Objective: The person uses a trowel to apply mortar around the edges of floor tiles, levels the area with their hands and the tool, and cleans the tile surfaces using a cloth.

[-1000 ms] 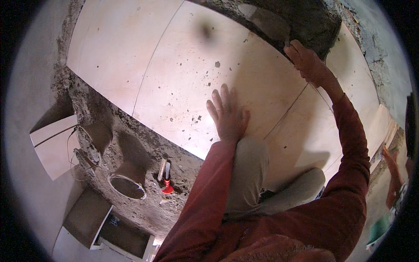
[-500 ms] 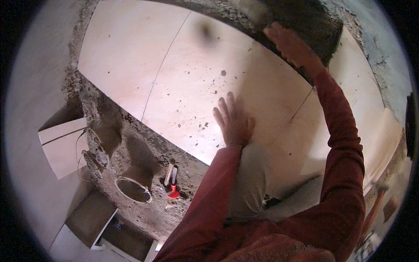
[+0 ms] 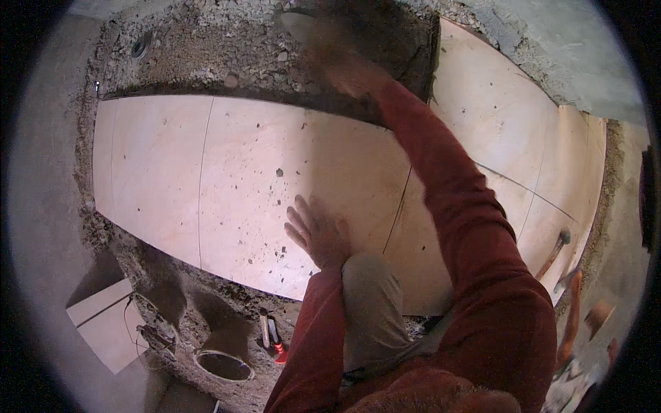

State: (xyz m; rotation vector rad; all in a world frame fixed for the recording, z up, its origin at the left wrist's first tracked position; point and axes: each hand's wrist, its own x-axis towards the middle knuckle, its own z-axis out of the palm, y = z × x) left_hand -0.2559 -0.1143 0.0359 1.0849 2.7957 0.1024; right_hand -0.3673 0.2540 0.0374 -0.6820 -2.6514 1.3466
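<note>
My left hand (image 3: 319,236) presses flat on a large pale tile (image 3: 248,165), fingers spread, beside my bent knee. Dark crumbs of mortar dot the tile around it. Beyond the tile's far edge, my right hand (image 3: 348,72) reaches over a bed of dark, wet-looking mortar (image 3: 410,51). Motion blurs this hand. Past its fingers shows a smeared, pale oblong shape (image 3: 299,26) that moves with the hand; its kind cannot be made out.
Rough rubble (image 3: 227,62) borders the tiles at the far side. A hammer (image 3: 556,251) lies on tiles at right. Near left are a bucket (image 3: 224,365), a wooden-handled tool (image 3: 264,327), a red-ended tool (image 3: 278,344) and a cut tile piece (image 3: 107,323).
My view has turned, showing more of the rubble and the right-hand tiles. My right hand has swept leftward over the mortar with the blurred shape. My left hand stays on the tile.
</note>
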